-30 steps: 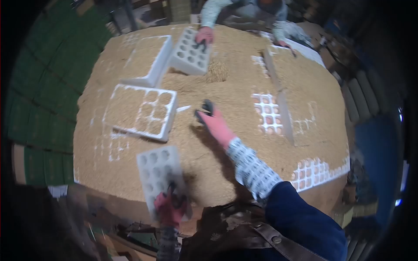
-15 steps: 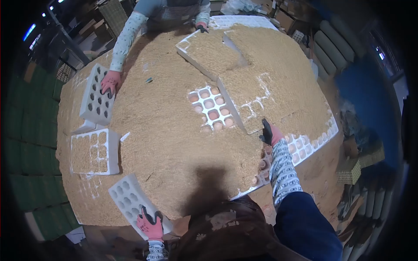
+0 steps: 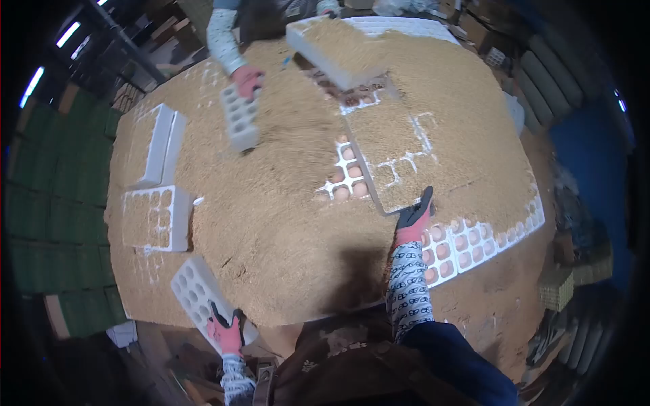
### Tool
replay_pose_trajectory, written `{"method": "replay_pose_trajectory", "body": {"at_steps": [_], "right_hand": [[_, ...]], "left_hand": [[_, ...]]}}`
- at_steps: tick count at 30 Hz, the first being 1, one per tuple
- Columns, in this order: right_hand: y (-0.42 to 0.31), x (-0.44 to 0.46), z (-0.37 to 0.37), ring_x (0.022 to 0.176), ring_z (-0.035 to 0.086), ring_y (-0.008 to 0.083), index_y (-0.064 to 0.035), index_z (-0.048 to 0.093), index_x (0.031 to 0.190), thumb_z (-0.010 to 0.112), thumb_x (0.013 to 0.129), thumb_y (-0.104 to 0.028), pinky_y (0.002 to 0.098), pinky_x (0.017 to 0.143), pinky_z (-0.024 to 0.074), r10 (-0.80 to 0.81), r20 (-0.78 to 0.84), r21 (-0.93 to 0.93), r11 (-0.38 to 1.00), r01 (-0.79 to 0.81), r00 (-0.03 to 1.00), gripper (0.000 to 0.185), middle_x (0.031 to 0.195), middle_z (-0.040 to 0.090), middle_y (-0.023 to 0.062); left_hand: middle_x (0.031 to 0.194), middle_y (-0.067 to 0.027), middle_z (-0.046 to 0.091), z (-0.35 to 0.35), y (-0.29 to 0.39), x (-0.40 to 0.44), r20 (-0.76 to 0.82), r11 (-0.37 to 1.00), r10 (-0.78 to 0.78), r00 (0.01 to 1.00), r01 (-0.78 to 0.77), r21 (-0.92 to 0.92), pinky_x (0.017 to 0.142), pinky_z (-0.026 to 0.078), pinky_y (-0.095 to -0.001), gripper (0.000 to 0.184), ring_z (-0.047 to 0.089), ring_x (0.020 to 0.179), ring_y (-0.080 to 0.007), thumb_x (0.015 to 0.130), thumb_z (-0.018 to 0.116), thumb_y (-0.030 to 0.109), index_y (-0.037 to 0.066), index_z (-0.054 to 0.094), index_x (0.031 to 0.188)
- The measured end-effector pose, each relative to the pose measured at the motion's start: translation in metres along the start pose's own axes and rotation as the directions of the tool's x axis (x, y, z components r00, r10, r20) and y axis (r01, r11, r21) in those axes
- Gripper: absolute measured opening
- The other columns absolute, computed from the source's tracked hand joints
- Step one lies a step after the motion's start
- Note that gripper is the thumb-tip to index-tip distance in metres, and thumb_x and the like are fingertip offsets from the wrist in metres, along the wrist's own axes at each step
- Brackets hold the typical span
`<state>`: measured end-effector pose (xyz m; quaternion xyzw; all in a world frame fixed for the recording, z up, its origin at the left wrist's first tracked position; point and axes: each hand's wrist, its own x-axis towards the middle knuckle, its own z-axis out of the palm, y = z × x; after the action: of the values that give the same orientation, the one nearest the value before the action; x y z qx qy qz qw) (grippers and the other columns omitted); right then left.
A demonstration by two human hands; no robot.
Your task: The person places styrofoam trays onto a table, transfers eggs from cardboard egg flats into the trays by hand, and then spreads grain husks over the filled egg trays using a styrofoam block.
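Note:
My left hand (image 3: 227, 330), in a pink and black glove, grips the lower end of a pale foam tray with round hollows (image 3: 194, 292) at the near left edge of the table. My right hand (image 3: 414, 218), gloved alike, has its fingers at the near corner of a white tray filled with grainy tan material (image 3: 389, 135); its grip is partly hidden. Close to my right wrist, a white tray of eggs (image 3: 440, 252) shows at the table's edge. More eggs (image 3: 349, 172) in white cells lie partly buried left of the filled tray.
Across the table a co-worker's gloved hand (image 3: 248, 81) holds another foam tray (image 3: 240, 122); the other hand (image 3: 328, 13) is at a tilted, filled tray (image 3: 325, 51). Two more filled trays (image 3: 179, 220) (image 3: 159, 145) stand at the left.
My right hand has moved from over the middle to the filled tray's corner. The co-worker's foam tray has moved off the left trays, and the far filled tray is now tilted up.

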<state>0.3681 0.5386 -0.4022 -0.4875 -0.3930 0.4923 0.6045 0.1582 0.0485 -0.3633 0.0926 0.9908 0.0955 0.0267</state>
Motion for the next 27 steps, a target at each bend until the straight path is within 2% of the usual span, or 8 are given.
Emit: {"method": "replay_pose_trajectory", "body": {"at_steps": [6, 8, 11, 15, 16, 21, 26, 27], "right_hand": [[-0.024, 0.036, -0.005, 0.110, 0.055, 0.0272, 0.0004, 0.054, 0.121, 0.063, 0.081, -0.007, 0.0356, 0.097, 0.0414, 0.441, 0.027, 0.404, 0.816, -0.413, 0.897, 0.042, 0.120, 0.056, 0.0144], [-0.037, 0.024, -0.035, 0.108, 0.056, 0.0246, -0.0001, 0.054, 0.121, 0.062, 0.085, -0.015, 0.0354, 0.093, 0.0457, 0.223, 0.175, 0.299, 0.916, -0.268, 0.959, 0.040, 0.117, 0.058, 0.0123], [-0.091, 0.015, -0.070, 0.108, 0.057, 0.0238, 0.0015, 0.053, 0.122, 0.055, 0.090, -0.022, 0.0351, 0.092, 0.0473, 0.468, 0.169, 0.239, 0.834, -0.497, 0.867, 0.041, 0.122, 0.056, 0.0119], [-0.107, 0.022, -0.140, 0.111, 0.055, 0.0227, 0.0037, 0.050, 0.126, 0.051, 0.092, -0.022, 0.0354, 0.095, 0.0457, 0.246, 0.142, -0.046, 0.969, -0.241, 0.959, 0.043, 0.127, 0.053, 0.0119], [-0.109, 0.025, -0.152, 0.110, 0.055, 0.0215, 0.0039, 0.050, 0.126, 0.047, 0.094, -0.018, 0.0335, 0.093, 0.0470, 0.010, 0.218, -0.376, 0.924, 0.074, 0.976, 0.039, 0.124, 0.054, 0.0139], [-0.133, 0.051, -0.204, 0.108, 0.055, 0.0225, 0.0048, 0.048, 0.128, 0.049, 0.093, -0.014, 0.0358, 0.092, 0.0473, -0.109, 0.201, -0.314, 0.934, 0.170, 0.974, 0.040, 0.128, 0.051, 0.0159], [-0.157, 0.056, -0.236, 0.111, 0.053, 0.0249, 0.0034, 0.045, 0.131, 0.048, 0.093, -0.013, 0.0380, 0.094, 0.0456, -0.226, 0.177, -0.465, 0.838, 0.284, 0.958, 0.041, 0.131, 0.048, 0.0169], [-0.162, 0.050, -0.238, 0.112, 0.053, 0.0251, 0.0033, 0.045, 0.131, 0.049, 0.092, -0.013, 0.0383, 0.095, 0.0450, -0.309, 0.264, -0.588, 0.700, 0.406, 0.914, 0.042, 0.131, 0.048, 0.0173]], "left_hand": [[0.133, -0.0231, 0.045, 0.004, 0.026, 0.036, 0.108, 0.998, 0.008, 0.994, -0.015, 0.066, 0.108, 0.020, -0.0455, 0.075, 0.035, 0.128, -0.0377, 0.075, 0.067, 0.040, 0.011, 0.040, 0.138], [0.132, -0.0232, 0.046, 0.002, 0.052, 0.036, 0.146, 0.996, 0.006, 0.989, -0.019, 0.087, 0.108, 0.021, -0.0447, 0.073, 0.037, 0.127, -0.0368, 0.074, 0.067, 0.042, 0.010, 0.043, 0.136], [0.127, -0.0217, 0.051, 0.005, 0.101, 0.033, 0.124, 0.990, 0.056, 0.991, -0.071, 0.121, 0.106, 0.024, -0.0434, 0.069, 0.040, 0.124, -0.0354, 0.072, 0.066, 0.042, 0.008, 0.049, 0.131], [0.122, -0.0206, 0.054, 0.014, 0.191, 0.030, 0.276, 0.970, 0.222, 0.935, -0.240, 0.033, 0.103, 0.025, -0.0438, 0.065, 0.042, 0.121, -0.0354, 0.071, 0.062, 0.037, 0.007, 0.051, 0.127], [0.120, -0.0214, 0.054, 0.019, 0.221, 0.026, 0.229, 0.950, 0.305, 0.924, -0.313, -0.005, 0.104, 0.023, -0.0456, 0.065, 0.042, 0.121, -0.0347, 0.071, 0.061, 0.039, 0.007, 0.051, 0.127], [0.101, -0.0211, 0.058, -0.003, 0.324, 0.026, 0.100, 0.621, 0.782, 0.615, -0.755, -0.209, 0.091, 0.037, -0.0426, 0.063, 0.051, 0.101, -0.0343, 0.076, 0.062, 0.043, 0.011, 0.051, 0.128], [0.099, -0.0210, 0.059, -0.055, 0.267, 0.113, -0.103, 0.787, 0.598, 0.795, -0.607, -0.110, 0.086, 0.044, -0.0411, 0.061, 0.058, 0.090, -0.0328, 0.083, 0.057, 0.041, 0.013, 0.045, 0.135], [0.108, -0.0195, 0.059, -0.086, 0.265, 0.123, 0.136, 0.893, 0.448, 0.884, -0.449, -0.023, 0.089, 0.045, -0.0407, 0.057, 0.056, 0.100, -0.0332, 0.085, 0.056, 0.037, 0.012, 0.045, 0.135]]}}
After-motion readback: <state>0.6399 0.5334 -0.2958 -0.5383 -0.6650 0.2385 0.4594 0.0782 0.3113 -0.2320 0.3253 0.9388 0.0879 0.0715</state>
